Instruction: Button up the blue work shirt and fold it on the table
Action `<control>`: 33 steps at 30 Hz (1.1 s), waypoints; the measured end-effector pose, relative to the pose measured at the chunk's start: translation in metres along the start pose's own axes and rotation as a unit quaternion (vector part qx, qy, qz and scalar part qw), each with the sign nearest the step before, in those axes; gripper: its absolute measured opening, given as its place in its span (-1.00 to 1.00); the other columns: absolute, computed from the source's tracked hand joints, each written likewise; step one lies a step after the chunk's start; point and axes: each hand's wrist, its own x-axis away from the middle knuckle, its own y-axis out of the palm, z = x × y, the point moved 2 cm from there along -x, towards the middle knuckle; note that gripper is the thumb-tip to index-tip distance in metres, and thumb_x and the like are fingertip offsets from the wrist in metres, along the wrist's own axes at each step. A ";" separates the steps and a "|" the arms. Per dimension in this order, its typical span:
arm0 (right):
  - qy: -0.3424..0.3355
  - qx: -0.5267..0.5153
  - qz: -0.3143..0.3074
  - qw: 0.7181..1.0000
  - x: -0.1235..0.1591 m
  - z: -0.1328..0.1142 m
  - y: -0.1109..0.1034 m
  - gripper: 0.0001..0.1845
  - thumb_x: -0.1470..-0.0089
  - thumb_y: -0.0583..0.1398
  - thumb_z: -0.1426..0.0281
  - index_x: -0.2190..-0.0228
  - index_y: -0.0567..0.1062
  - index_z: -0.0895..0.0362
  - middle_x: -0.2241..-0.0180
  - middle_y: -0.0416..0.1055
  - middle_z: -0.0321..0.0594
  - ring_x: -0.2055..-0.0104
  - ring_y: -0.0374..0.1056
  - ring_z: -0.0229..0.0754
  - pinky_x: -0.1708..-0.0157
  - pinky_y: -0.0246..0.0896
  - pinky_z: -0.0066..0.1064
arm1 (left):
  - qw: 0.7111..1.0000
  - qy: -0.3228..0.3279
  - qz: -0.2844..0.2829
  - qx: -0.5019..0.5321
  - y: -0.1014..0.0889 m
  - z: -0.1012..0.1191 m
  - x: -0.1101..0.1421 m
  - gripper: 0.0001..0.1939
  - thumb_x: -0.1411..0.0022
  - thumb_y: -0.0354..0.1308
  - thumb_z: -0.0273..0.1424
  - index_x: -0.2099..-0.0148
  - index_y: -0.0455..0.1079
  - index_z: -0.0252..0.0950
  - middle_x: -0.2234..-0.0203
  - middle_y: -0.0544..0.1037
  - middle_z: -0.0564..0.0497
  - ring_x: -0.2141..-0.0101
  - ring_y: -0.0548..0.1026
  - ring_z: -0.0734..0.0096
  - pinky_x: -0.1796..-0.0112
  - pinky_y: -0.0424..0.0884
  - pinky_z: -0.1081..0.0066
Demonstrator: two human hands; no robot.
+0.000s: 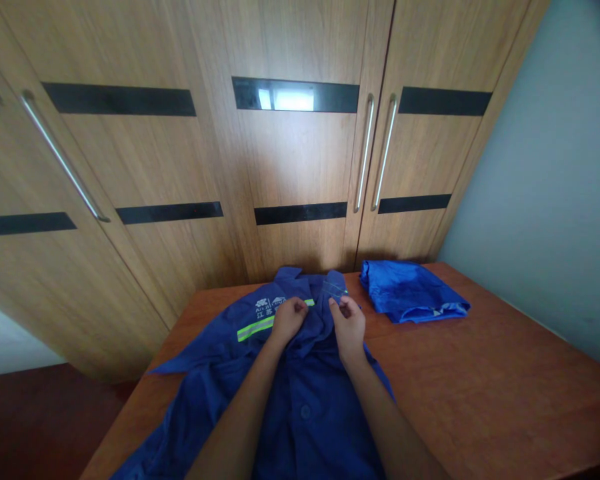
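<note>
A blue work jacket (215, 353) with a yellow-green reflective stripe lies spread on the brown table (480, 373), collar toward the wardrobe. My left hand (289, 319) is closed on the jacket's front edge just below the collar, next to the stripe. My right hand (349, 325) pinches the opposite front edge near the collar, fingers pressed together on the fabric. The two hands are a short distance apart at the jacket's chest.
A second blue garment (410, 291), folded, lies at the table's far right. A wooden wardrobe (290, 160) with metal handles stands right behind the table. A grey wall (555, 200) runs along the right side. Dark floor shows at the lower left.
</note>
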 end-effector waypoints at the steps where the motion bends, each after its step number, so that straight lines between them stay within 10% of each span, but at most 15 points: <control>1: -0.032 0.041 -0.008 0.999 0.000 -0.003 -0.001 -0.77 0.02 0.19 0.22 0.51 0.38 0.13 0.57 0.22 -0.35 0.51 0.15 -0.27 0.49 0.12 -0.45 | 1.000 0.005 0.011 0.018 -0.003 0.002 0.002 -0.91 -0.03 0.09 -0.51 0.43 0.41 -0.30 0.53 0.53 0.06 0.45 0.48 0.40 0.36 0.35 0.44; 6: -0.174 0.204 -0.053 0.962 0.005 -0.019 -0.002 -0.82 -0.03 0.13 0.38 0.58 0.37 0.10 0.59 0.21 -0.34 0.54 0.14 -0.27 0.49 0.06 -0.43 | 0.995 0.036 0.053 0.081 -0.033 0.024 0.018 -0.91 -0.13 0.05 -0.40 0.35 0.36 -0.27 0.48 0.51 0.07 0.43 0.48 0.40 0.36 0.36 0.45; 15: -0.175 0.201 -0.113 0.957 0.019 -0.030 0.007 -0.83 0.02 0.11 0.44 0.60 0.30 0.09 0.60 0.15 -0.39 0.56 0.11 -0.29 0.53 0.01 -0.46 | 0.988 0.115 0.091 0.043 -0.042 0.068 0.054 -0.91 -0.13 0.05 -0.50 0.30 0.35 -0.25 0.45 0.49 0.06 0.42 0.44 0.42 0.33 0.35 0.46; 23: -0.150 0.183 -0.111 0.965 0.018 -0.028 0.004 -0.83 0.01 0.12 0.39 0.60 0.30 0.10 0.61 0.16 -0.39 0.56 0.12 -0.29 0.53 0.02 -0.47 | 0.991 0.088 0.096 0.002 -0.026 0.058 0.056 -0.89 -0.14 0.03 -0.54 0.31 0.34 -0.25 0.44 0.49 0.06 0.44 0.44 0.45 0.35 0.35 0.48; 28: -0.141 0.171 -0.094 0.971 0.020 -0.030 0.004 -0.80 -0.03 0.12 0.36 0.59 0.27 0.09 0.61 0.14 -0.40 0.56 0.11 -0.30 0.52 0.03 -0.48 | 0.966 0.064 0.112 -0.223 -0.035 0.053 0.056 -0.88 -0.18 0.00 -0.52 0.27 0.34 -0.25 0.38 0.48 -0.01 0.37 0.46 0.33 0.32 0.32 0.41; 33: -0.189 0.230 -0.189 0.936 0.028 -0.028 0.013 -0.88 0.04 0.09 0.48 0.57 0.31 0.09 0.59 0.19 -0.38 0.53 0.14 -0.28 0.49 0.01 -0.47 | 0.970 0.058 0.093 -0.216 -0.033 0.054 0.054 -0.86 -0.14 0.02 -0.55 0.30 0.36 -0.25 0.40 0.48 -0.04 0.35 0.47 0.29 0.31 0.32 0.38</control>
